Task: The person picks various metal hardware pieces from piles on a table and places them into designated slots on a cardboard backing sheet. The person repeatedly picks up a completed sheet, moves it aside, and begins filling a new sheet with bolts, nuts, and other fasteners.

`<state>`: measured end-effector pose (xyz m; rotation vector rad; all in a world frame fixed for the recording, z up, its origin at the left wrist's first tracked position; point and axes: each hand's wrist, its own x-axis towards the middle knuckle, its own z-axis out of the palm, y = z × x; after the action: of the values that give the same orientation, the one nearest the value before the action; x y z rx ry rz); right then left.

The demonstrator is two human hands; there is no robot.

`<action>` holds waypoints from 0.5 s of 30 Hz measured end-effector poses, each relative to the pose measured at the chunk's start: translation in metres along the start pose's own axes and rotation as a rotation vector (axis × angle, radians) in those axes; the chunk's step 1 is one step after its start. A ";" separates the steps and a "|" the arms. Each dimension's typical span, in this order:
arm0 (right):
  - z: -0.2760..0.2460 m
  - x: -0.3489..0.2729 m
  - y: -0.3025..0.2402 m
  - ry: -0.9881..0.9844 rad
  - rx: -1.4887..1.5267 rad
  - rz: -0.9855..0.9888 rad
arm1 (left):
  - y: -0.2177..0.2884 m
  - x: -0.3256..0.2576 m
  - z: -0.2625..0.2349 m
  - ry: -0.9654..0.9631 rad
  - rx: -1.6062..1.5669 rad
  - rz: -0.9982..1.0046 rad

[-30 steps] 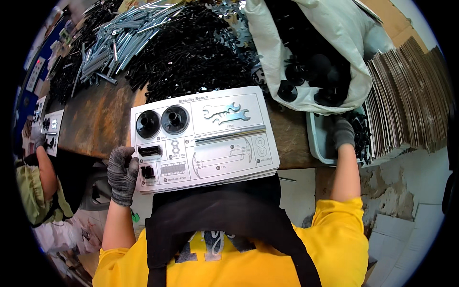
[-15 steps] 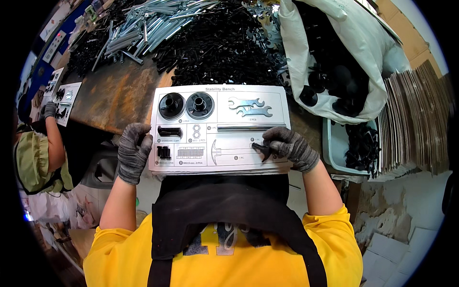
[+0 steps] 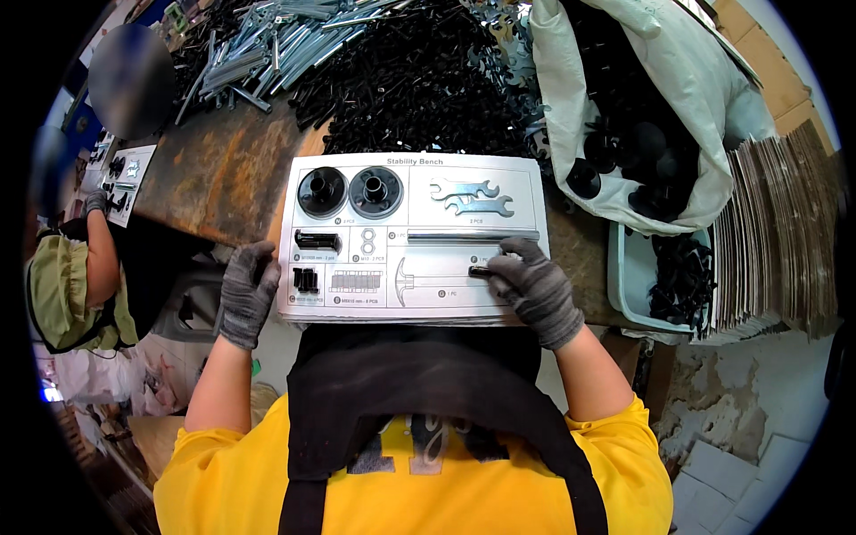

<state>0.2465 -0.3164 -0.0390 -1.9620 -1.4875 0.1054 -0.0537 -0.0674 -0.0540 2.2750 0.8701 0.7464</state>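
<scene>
A printed white card [image 3: 446, 299] lies in front of me, stacked on others. Two black round flanged caps [image 3: 375, 191] and two silver open-ended wrenches [image 3: 479, 206] rest on it. A silver tube [image 3: 473, 236] lies across its right half; black bolts [image 3: 317, 241] and short black pieces [image 3: 306, 280] sit at the left. My right hand [image 3: 539, 294], in a grey glove, is closed at the card's right side, fingertips on a small black part [image 3: 479, 271]; its far end is hidden. My gloved left hand [image 3: 247, 294] is beside the card's left edge, thumb and fingers apart, holding nothing.
Piles of silver tubes [image 3: 276, 49] and black bolts [image 3: 419, 89] cover the far table. Right of the card are a white sack [image 3: 704, 80] of black caps, a pale bin [image 3: 631, 299] and stacked cardboard [image 3: 776, 232]. A co-worker's arm [image 3: 102, 254] is at left.
My right hand has turned and moved slightly left and down over the card. The forked black piece seen at its fingertips is now out of sight. My left hand stays beside the card.
</scene>
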 end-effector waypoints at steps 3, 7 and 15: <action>-0.011 -0.005 0.024 0.181 -0.001 0.051 | -0.027 -0.020 0.002 0.025 -0.115 -0.119; -0.009 -0.009 0.040 0.137 -0.125 0.211 | -0.016 -0.032 -0.004 -0.232 -0.523 -0.542; -0.027 0.004 0.033 -0.153 -0.358 0.114 | -0.002 -0.022 -0.013 -0.266 -0.524 -0.831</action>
<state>0.2875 -0.3292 -0.0344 -2.3716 -1.5762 0.0415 -0.0768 -0.0778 -0.0523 1.3277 1.1879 0.2336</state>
